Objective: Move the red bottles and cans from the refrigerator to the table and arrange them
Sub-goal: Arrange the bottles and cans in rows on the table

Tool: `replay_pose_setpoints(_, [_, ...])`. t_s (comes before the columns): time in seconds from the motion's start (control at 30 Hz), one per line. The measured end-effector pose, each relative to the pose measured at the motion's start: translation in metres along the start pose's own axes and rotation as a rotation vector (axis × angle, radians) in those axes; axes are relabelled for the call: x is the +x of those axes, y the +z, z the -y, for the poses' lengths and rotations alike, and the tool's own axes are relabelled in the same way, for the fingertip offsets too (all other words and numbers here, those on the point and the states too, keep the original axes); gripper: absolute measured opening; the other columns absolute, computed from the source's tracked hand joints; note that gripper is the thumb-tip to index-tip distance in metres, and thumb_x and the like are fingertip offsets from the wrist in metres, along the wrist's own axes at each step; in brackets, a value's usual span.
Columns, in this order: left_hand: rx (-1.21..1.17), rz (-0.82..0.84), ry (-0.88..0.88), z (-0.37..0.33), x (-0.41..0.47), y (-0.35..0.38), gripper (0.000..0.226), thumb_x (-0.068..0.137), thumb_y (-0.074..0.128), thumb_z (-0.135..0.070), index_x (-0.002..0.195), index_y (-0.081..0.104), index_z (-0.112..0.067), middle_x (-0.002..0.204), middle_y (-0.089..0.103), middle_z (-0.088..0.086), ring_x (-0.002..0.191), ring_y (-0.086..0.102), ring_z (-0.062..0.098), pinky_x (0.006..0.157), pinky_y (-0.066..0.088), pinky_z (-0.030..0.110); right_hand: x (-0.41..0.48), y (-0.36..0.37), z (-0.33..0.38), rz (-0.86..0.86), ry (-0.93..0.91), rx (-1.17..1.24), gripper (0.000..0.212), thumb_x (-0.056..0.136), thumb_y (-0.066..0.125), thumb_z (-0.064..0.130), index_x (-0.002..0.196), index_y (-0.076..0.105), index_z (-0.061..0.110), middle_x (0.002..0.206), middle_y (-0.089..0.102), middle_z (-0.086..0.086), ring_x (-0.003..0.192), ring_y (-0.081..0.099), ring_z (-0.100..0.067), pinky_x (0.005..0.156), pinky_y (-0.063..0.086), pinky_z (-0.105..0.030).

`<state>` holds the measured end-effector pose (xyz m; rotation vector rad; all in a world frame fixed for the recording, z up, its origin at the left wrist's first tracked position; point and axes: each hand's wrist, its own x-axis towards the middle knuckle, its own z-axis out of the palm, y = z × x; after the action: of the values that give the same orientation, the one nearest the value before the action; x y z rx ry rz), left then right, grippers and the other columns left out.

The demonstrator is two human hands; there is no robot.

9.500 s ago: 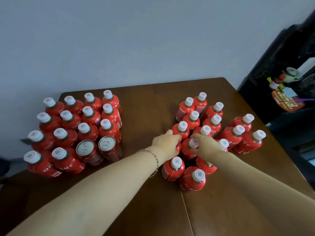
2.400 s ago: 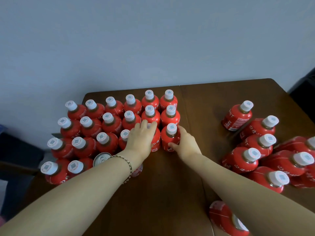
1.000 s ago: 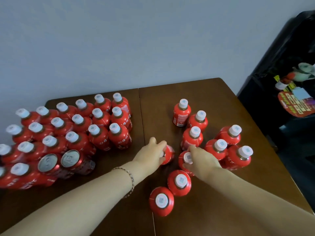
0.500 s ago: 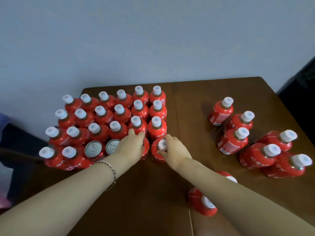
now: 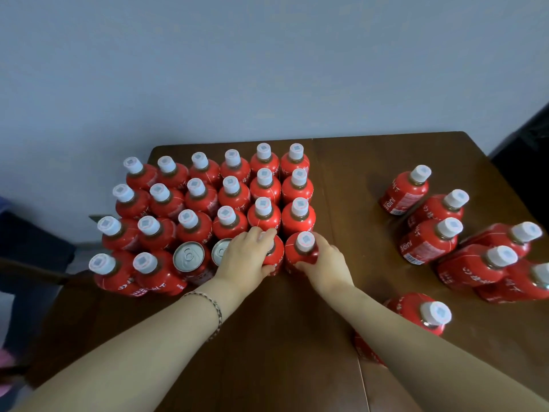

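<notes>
1. Two bare forearms reach over the near edge of the dark brown wooden table [image 5: 267, 367]; the left one wears a thin beaded bracelet [image 5: 215, 307] at the wrist.
2. Nearest on the table, right of its centre seam, stands a loose red plastic bottle with a white cap [image 5: 427, 315], partly behind the right forearm.
3. Left of the seam, the left hand [image 5: 245, 257] is curled over the top and side of a red bottle [image 5: 274, 257], hiding its cap. The fingers are closed on it.
4. Just beside it, the right hand [image 5: 326, 266] wraps the right side of a second red white-capped bottle [image 5: 303, 251], thumb at the front, closed around the body.
5. Both bottles sit at the right end of the front row of the packed block. Two silver-topped red cans [image 5: 190, 258] stand to their left in that row.
6. To finish this step well, I judge each bottle should be pressed upright and flush against the bottle behind it, columns straight, then released without a nudge sideways.
7. Beyond the hands, three tidy rows of red bottles [image 5: 231, 188] run toward the table's far edge.
8. Far right of the seam, a loose cluster of red bottles [image 5: 430, 239] waits unsorted, so the arranging looks well along but unfinished.
</notes>
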<state>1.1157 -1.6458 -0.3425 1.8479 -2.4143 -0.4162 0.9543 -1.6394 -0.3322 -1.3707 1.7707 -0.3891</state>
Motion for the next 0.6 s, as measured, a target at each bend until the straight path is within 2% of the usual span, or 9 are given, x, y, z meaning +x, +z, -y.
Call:
replay_pose_setpoints(0.13, [-0.016,0.012,0.002,0.003,0.002,-0.001,0.066,0.082,0.069,-0.03,0.139,0.037,-0.02,0.128,0.047,0.002,0.111,0.048,0.022,0.092,0.039,0.03,0.0,-0.002,-0.008,0.009,-0.039,-0.148,0.064,0.09,0.055,0.009,0.144,0.03,0.034,0.13,0.051,-0.007,0.12,0.05,-0.026,0.098,0.042,-0.033])
replay_pose_setpoints(0.2, [0.002,0.014,0.0,0.002,0.003,-0.002,0.066,0.082,0.069,-0.03,0.139,0.036,-0.02,0.129,0.047,0.002,0.111,0.049,0.021,0.091,0.039,0.029,0.004,-0.007,-0.013,0.038,-0.044,-0.324,0.07,0.092,0.042,0.002,0.145,0.02,0.043,0.118,0.057,-0.009,0.107,0.056,-0.027,0.086,0.047,-0.035])
replay_pose_setpoints(0.27, [0.044,0.031,-0.009,0.0,0.005,-0.003,0.066,0.082,0.069,-0.03,0.138,0.036,-0.019,0.128,0.046,0.003,0.11,0.049,0.022,0.091,0.041,0.03,0.006,-0.013,-0.011,0.105,-0.038,-0.325,0.069,0.092,0.046,0.01,0.144,0.019,0.047,0.114,0.062,-0.007,0.101,0.06,-0.026,0.084,0.05,-0.035])
replay_pose_setpoints(0.33, [0.116,0.047,-0.04,-0.006,0.007,-0.002,0.064,0.083,0.069,-0.028,0.136,0.035,-0.016,0.126,0.047,0.005,0.109,0.051,0.023,0.09,0.041,0.032,0.005,-0.023,-0.009,0.185,-0.053,-0.219,0.067,0.089,0.057,0.019,0.144,0.026,0.041,0.123,0.061,-0.003,0.109,0.059,-0.024,0.093,0.048,-0.034])
replay_pose_setpoints(0.4, [0.269,0.088,-0.084,-0.014,0.01,-0.005,0.065,0.086,0.066,-0.024,0.138,0.03,-0.012,0.127,0.045,0.01,0.113,0.049,0.026,0.095,0.039,0.033,0.002,-0.034,-0.007,0.248,-0.073,-0.198,0.059,0.087,0.061,0.019,0.141,0.038,0.028,0.129,0.059,-0.002,0.117,0.056,-0.021,0.099,0.043,-0.028])
replay_pose_setpoints(0.43, [0.347,0.1,-0.097,-0.022,0.011,-0.005,0.068,0.087,0.063,-0.021,0.142,0.024,-0.009,0.131,0.041,0.014,0.119,0.046,0.029,0.101,0.036,0.036,-0.003,-0.044,-0.01,0.274,-0.085,-0.233,0.052,0.087,0.06,0.017,0.137,0.044,0.023,0.129,0.058,-0.002,0.118,0.055,-0.019,0.097,0.041,-0.025])
replay_pose_setpoints(0.5, [0.433,0.105,-0.134,-0.036,0.008,-0.011,0.079,0.089,0.058,-0.019,0.148,0.007,-0.006,0.144,0.024,0.022,0.137,0.025,0.036,0.114,0.019,0.045,-0.01,-0.059,-0.012,0.329,-0.113,-0.328,0.041,0.089,0.059,0.017,0.13,0.052,0.019,0.127,0.058,-0.001,0.116,0.055,-0.017,0.092,0.041,-0.022])
replay_pose_setpoints(0.53, [0.416,0.075,-0.103,-0.047,0.007,-0.014,0.081,0.089,0.056,-0.019,0.149,0.002,-0.007,0.148,0.016,0.022,0.141,0.015,0.036,0.116,0.011,0.047,-0.014,-0.071,-0.017,0.337,-0.118,-0.35,0.038,0.09,0.058,0.018,0.127,0.054,0.019,0.125,0.059,-0.001,0.113,0.056,-0.016,0.092,0.042,-0.022])
replay_pose_setpoints(0.6, [0.298,-0.008,0.045,-0.077,0.009,-0.017,0.072,0.089,0.054,-0.015,0.149,0.014,-0.011,0.149,0.018,0.016,0.14,0.016,0.033,0.115,0.013,0.044,-0.022,-0.099,-0.034,0.313,-0.112,-0.353,0.033,0.091,0.057,0.018,0.124,0.057,0.02,0.121,0.061,0.0,0.11,0.058,-0.015,0.092,0.046,-0.024])
